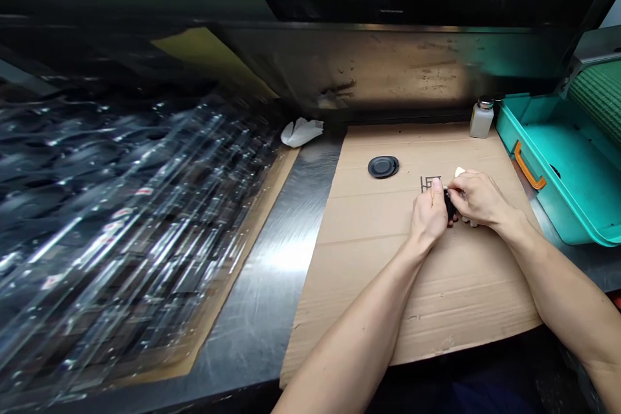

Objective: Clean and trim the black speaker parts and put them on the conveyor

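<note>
My left hand (429,215) is closed around a small black part (449,206), mostly covered by the fingers. My right hand (478,197) presses in from the right, its fingers pinched together at that part. A bit of white material (459,171) shows at the right hand's upper edge; whether it is cloth or a finger cover I cannot tell. Both hands are over a cardboard sheet (369,272). Up and to the left of them, a round black disc-shaped part (383,167) lies flat on the cardboard.
A small white bottle with a metal cap (482,118) stands at the back right. Beside it sits a teal bin (538,207) with an orange handle (528,165). Clear plastic trays of black parts (121,220), blurred, fill the left. Crumpled white tissue (301,132) lies on the metal table (272,259).
</note>
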The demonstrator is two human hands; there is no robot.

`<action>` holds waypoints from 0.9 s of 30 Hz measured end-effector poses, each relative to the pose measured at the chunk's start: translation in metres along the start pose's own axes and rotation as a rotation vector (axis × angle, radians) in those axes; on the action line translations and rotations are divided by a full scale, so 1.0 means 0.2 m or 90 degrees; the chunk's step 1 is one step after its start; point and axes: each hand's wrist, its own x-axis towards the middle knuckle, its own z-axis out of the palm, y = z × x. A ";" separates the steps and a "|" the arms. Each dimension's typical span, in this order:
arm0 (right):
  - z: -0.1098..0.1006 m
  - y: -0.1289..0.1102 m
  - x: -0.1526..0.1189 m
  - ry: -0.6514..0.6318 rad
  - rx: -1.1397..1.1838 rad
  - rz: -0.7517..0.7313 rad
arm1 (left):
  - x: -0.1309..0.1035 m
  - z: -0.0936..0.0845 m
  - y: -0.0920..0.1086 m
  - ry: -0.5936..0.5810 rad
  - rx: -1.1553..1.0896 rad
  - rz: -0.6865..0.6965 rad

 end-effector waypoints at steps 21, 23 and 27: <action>-0.04 -0.01 0.00 -0.051 -0.070 -0.007 | 0.03 -0.03 0.01 -0.044 0.111 0.032; -0.05 -0.03 0.01 -0.070 -0.081 0.007 | 0.02 -0.04 0.02 -0.046 0.136 0.054; -0.08 -0.07 0.00 -0.137 -0.111 0.078 | 0.01 -0.03 0.01 -0.042 0.169 0.090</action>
